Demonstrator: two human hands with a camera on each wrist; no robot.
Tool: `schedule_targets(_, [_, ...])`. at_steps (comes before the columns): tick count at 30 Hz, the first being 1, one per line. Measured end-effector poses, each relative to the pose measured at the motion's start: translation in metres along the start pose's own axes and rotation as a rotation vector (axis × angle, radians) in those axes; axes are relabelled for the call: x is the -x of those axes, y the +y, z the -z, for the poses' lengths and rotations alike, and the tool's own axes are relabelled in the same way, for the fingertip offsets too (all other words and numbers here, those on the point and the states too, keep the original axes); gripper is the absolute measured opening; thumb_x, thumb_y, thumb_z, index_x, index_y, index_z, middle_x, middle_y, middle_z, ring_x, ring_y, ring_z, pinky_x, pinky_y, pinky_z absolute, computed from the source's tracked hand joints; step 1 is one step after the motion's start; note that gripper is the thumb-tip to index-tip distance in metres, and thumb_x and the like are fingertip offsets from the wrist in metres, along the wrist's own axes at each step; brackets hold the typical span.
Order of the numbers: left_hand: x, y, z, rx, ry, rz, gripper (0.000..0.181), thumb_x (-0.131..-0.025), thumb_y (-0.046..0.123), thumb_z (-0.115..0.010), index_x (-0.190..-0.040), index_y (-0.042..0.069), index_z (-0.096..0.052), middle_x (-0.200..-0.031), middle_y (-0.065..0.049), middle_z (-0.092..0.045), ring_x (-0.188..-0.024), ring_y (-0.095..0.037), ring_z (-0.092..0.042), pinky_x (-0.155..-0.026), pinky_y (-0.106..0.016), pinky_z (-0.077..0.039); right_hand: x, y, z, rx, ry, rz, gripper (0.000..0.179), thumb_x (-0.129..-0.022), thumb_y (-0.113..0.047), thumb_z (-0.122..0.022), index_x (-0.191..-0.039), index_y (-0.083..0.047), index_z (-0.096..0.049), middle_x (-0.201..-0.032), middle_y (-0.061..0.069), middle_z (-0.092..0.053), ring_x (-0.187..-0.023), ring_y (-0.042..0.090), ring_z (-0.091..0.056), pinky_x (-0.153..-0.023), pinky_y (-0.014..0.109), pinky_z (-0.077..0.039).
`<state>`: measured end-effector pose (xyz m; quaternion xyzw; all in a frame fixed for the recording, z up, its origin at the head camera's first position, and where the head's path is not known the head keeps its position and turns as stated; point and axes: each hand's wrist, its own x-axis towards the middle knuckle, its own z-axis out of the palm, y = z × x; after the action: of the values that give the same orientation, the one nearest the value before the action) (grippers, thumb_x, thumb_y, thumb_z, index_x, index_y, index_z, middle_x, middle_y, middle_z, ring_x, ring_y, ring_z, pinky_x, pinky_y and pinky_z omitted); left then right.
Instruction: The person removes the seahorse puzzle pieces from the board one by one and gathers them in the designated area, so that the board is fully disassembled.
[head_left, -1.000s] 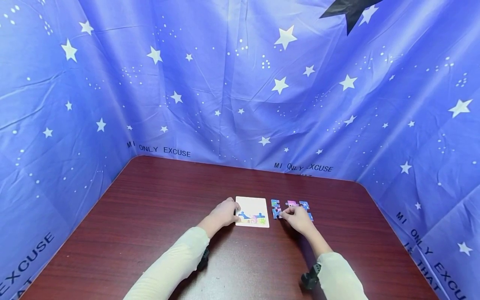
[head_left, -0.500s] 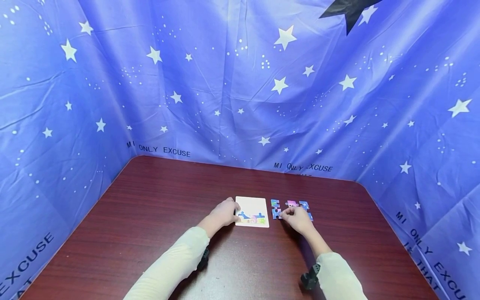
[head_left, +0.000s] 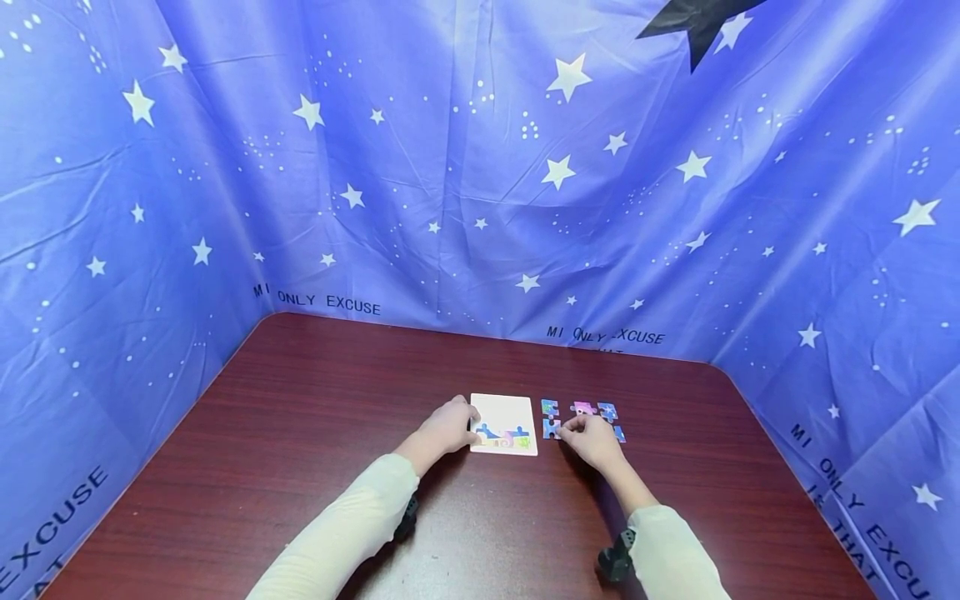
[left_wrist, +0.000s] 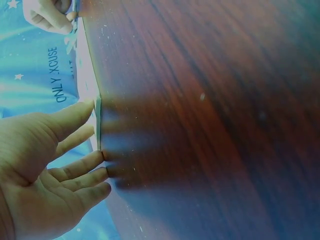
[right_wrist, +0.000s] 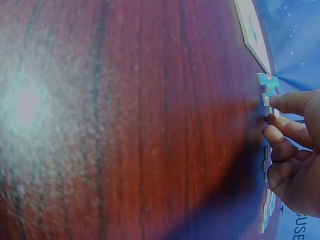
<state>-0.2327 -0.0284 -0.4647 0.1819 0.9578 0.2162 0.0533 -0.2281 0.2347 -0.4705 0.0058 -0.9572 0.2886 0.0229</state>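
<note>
White tray [head_left: 502, 410] holds puzzle pieces [head_left: 507, 439] along its near edge.

Head view looks forward and down on the table [head_left: 337, 400]; left and right wrist views, close, turned sideways, share the white board [right_wrist: 251, 35], at frame left and upper right

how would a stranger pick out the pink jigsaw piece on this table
On the dark red table, find the square white puzzle board. Just right of it lie loose jigsaw pieces; in their far row, the pink jigsaw piece is the middle one, pink between two mostly blue neighbours.
</note>
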Motion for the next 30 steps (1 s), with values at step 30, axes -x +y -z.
schedule_targets(30, [0.0022,0.0027,0.0012,0.005,-0.01,0.019,0.034,-0.078,0.022,-0.074,-0.107,0.006,-0.068,-0.104,-0.008,-0.057,-0.098,-0.022,-0.059,-0.09,-0.033,-0.049,-0.0018,0.0001,-0.0075,0.043,0.004,0.007,0.023,-0.076,-0.026,-0.074,-0.087,-0.007,-0.07,-0.069,0.0,-0.058,-0.063,0.012,-0.049,-0.057,0.025,-0.038])
